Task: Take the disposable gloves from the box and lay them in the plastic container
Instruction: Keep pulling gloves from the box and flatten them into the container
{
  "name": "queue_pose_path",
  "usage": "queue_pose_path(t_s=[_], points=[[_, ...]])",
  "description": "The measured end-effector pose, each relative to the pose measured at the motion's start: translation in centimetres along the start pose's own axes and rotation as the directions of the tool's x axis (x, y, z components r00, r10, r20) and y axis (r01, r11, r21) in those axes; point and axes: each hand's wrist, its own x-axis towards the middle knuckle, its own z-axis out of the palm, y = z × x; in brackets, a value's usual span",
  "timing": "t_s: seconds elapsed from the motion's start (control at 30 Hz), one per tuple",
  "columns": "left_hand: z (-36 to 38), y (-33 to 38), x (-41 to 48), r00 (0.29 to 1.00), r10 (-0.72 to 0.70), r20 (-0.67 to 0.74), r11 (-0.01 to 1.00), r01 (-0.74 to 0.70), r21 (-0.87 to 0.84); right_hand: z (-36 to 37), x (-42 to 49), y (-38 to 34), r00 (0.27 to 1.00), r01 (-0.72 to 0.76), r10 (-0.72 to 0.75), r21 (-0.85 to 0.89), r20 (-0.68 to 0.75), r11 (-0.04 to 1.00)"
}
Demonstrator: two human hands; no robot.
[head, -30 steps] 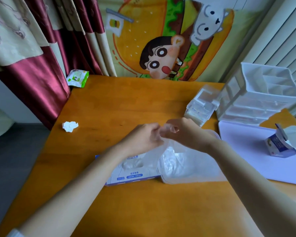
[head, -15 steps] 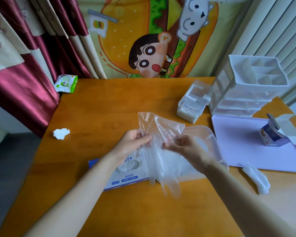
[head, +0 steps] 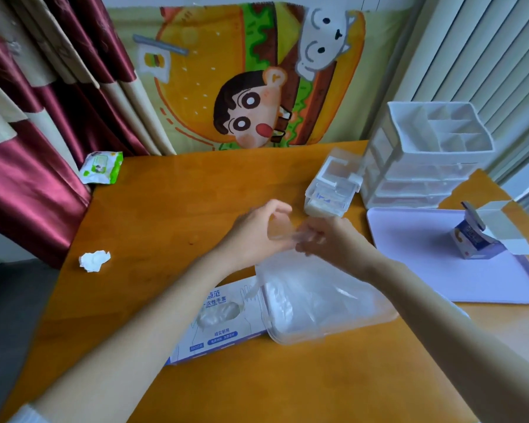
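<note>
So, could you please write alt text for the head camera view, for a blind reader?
A left hand and a right hand pinch a clear glove that drapes down over a plastic container on a wooden table. The glove box lies flat just left of the container.

home | maroon curtains (head: 28, 148) | cartoon wall cloth (head: 257, 77) | wooden table (head: 171, 215)

Around the plastic container (head: 303, 338), the table (head: 171, 215) is bare at six o'clock and from ten to eleven. The glove box (head: 223, 334) touches it at nine. Small clear drawers (head: 330, 190) stand at twelve, and a purple tray (head: 425, 264) lies near at three.
</note>
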Motion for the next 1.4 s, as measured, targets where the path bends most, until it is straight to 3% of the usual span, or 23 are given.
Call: queue_pose_path(t_s=[0.13,0.27,0.33,0.43,0.5,0.6,0.7,0.8,1.03,1.1,1.17,1.2,1.27,1.33,1.4], points=[[-0.4,0.7,2.1,0.998,0.021,-0.053,0.997,-0.017,0.073,-1.2,0.4,1.5,0.996,-0.035,0.043,-0.107,0.076,0.994],[-1.3,2.7,2.9,0.949,0.165,-0.267,0.983,-0.138,0.118,-3.5,0.7,2.1,0.952,-0.141,0.101,-0.121,-0.288,0.983],[-1.3,3.7,2.5,0.889,0.306,-0.342,0.951,-0.266,0.16,-4.5,0.6,1.9,0.884,-0.069,0.007,-0.117,-0.467,0.991],[0.0,3.3,1.0,0.845,0.464,-0.266,0.879,-0.402,0.256,-4.8,-0.8,2.9,0.835,0.086,-0.212,-0.262,-0.507,0.961],[1.9,1.5,-0.3,0.879,0.457,-0.138,0.861,-0.399,0.317,-4.0,-2.1,4.5,0.862,0.149,-0.298,-0.355,-0.411,0.923],[4.9,-1.4,-1.4,0.91,0.407,0.075,0.81,-0.398,0.431,-1.6,-3.6,7.8,0.942,0.189,-0.284,-0.419,-0.178,0.888],[7.4,-2.6,-1.5,0.917,0.237,0.321,0.776,-0.378,0.505,0.9,-4.1,10.4,0.977,0.209,-0.207,-0.421,0.05,0.883],[9.5,-3.7,-0.8,0.901,0.055,0.431,0.71,-0.339,0.617,2.7,-3.8,11.8,0.972,0.206,-0.133,-0.435,0.193,0.877],[12.8,-3.7,0.3,0.782,-0.248,0.572,0.561,-0.366,0.743,5.5,-2.9,13.4,0.876,0.115,0.088,-0.382,0.475,0.917],[13.1,-3.5,0.6,0.721,-0.335,0.606,0.587,-0.344,0.733,5.1,-2.6,12.8,0.812,0.031,0.173,-0.337,0.557,0.941],[12.8,-3.3,0.9,0.629,-0.423,0.653,0.685,-0.25,0.684,4.0,-2.3,12.1,0.695,-0.111,0.267,-0.268,0.667,0.957],[12.5,-3.2,1.0,0.601,-0.433,0.672,0.736,-0.196,0.648,3.4,-2.1,11.9,0.678,-0.166,0.276,-0.224,0.682,0.96],[11.7,-3.0,1.2,0.668,-0.377,0.641,0.789,-0.13,0.6,2.6,-1.8,11.5,0.806,-0.189,0.234,-0.139,0.543,0.972],[11.5,-2.8,1.4,0.829,-0.271,0.489,0.784,-0.104,0.612,2.7,-1.5,11.5,0.937,-0.129,0.182,-0.188,0.297,0.974],[12.1,-2.6,1.5,0.926,-0.173,0.335,0.746,-0.099,0.659,3.5,-1.4,11.4,0.964,-0.073,0.144,-0.3,0.222,0.951]])
